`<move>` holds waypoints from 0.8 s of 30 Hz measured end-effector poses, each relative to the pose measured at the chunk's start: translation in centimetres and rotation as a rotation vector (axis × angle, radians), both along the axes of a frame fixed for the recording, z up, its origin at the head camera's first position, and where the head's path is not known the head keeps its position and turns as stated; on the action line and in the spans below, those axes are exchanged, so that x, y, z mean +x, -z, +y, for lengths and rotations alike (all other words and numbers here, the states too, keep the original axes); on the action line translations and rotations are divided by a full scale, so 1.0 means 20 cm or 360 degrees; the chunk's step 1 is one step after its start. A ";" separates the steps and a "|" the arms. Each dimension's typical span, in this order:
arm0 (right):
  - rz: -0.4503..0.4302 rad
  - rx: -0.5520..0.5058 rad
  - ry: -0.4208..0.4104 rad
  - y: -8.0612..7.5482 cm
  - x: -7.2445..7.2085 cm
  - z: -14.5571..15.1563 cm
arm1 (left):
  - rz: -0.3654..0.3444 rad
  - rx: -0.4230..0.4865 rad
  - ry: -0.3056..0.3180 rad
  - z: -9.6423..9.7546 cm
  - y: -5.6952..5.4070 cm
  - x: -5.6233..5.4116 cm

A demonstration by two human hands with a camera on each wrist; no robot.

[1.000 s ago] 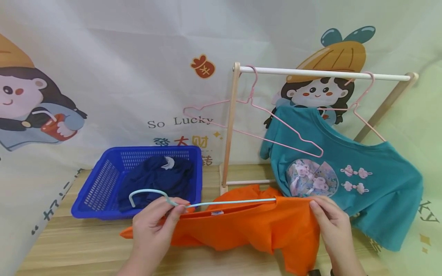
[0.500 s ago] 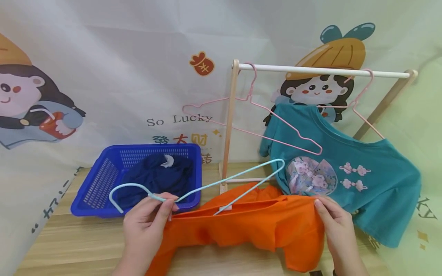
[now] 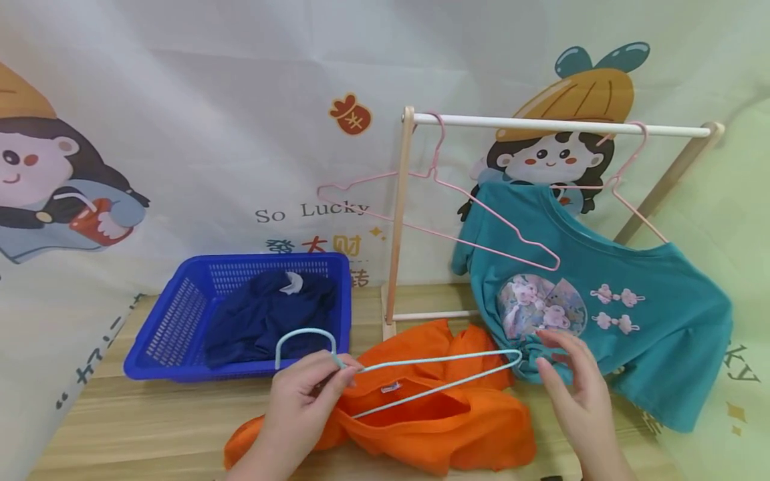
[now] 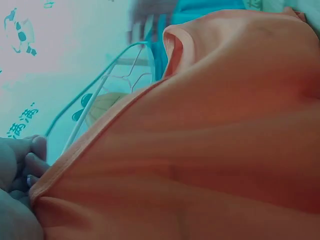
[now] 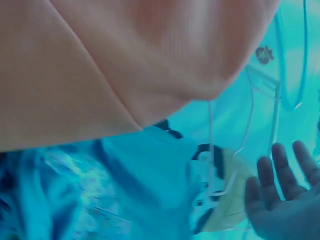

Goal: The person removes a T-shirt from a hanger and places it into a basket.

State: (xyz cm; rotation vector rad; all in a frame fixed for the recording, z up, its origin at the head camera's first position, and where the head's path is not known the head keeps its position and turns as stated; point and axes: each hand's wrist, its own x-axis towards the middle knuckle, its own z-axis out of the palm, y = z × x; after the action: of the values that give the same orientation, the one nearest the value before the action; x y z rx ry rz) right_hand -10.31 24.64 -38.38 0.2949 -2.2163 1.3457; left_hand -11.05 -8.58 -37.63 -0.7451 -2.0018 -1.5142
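My left hand [image 3: 303,407] pinches a light-blue clothes hanger [image 3: 433,361] just below its hook. Its fingers [image 4: 37,150] are also at the collar edge in the left wrist view. The hanger's right end sticks out above an orange T-shirt [image 3: 493,427], while its lower bar runs down into the neck opening on the left. Slumped over the table, the T-shirt has its neck facing up and its label showing. Beside the hanger's right tip, my right hand [image 3: 580,394] holds nothing, its fingers [image 5: 281,162] spread apart and loosely bent.
A blue basket [image 3: 147,321] with dark navy clothing [image 3: 271,321] stands at the left. Behind the T-shirt is a wooden rack with a white rail [image 3: 541,125]. It bears a bare pink hanger [image 3: 481,200] and a teal T-shirt [image 3: 668,347] on another pink hanger.
The hanger's right end came out of the T-shirt's neck, swung up, then dipped. My right hand let go of the T-shirt's shoulder, which sagged. My left hand shifted right.
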 end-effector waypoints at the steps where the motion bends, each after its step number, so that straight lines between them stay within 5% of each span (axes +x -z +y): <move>1: 0.0094 0.0119 -0.0025 -0.01 0.00 -0.01 | -0.0005 -0.0024 0.0030 0.01 0.00 0.00; 4: 0.0243 0.0471 -0.0122 -0.02 0.02 -0.04 | -0.0029 -0.0082 0.0098 0.04 0.02 0.00; 9: 0.0129 0.0729 -0.0269 0.02 0.03 -0.09 | -0.0073 -0.0154 0.0155 0.07 0.03 0.00; 18: 0.0046 0.0497 -0.0579 0.09 0.02 -0.14 | -0.0120 -0.0186 0.0127 0.08 0.04 0.01; 24: 0.0148 0.0220 -0.0609 0.15 0.00 -0.09 | -0.0178 -0.0387 -0.0101 0.02 0.01 0.00</move>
State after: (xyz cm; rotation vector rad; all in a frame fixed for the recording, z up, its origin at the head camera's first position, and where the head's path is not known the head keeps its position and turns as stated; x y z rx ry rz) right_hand -10.40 22.81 -41.41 0.8513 -2.2529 1.3341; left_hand -11.03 -8.21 -37.91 -0.6967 -2.2998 -1.3170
